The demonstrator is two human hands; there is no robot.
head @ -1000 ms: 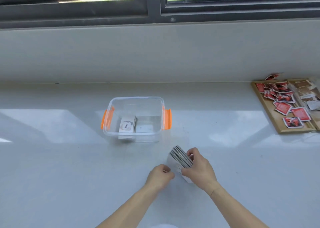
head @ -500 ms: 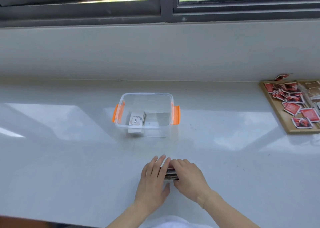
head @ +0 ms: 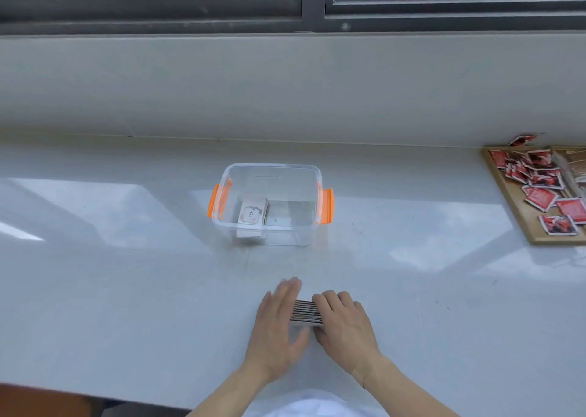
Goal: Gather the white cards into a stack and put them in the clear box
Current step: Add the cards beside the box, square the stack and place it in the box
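Note:
A stack of white cards (head: 305,312) stands on edge on the white counter, its dark striped edges facing up. My left hand (head: 279,324) presses flat against the stack's left side with fingers extended. My right hand (head: 344,323) cups the right side, fingers curled over the top. Farther back stands the clear box (head: 271,175) with orange latches; a smaller stack of white cards (head: 252,215) lies inside at its left, the top one printed with "love".
A wooden tray (head: 520,223) with several red packets sits at the far right. A wall and dark window frame rise behind the counter. The counter's front edge runs just below my wrists.
One second ago my right hand held the fanned cards up off the counter. Both hands have since brought them down and squared them between the palms. The left fingers have spread slightly.

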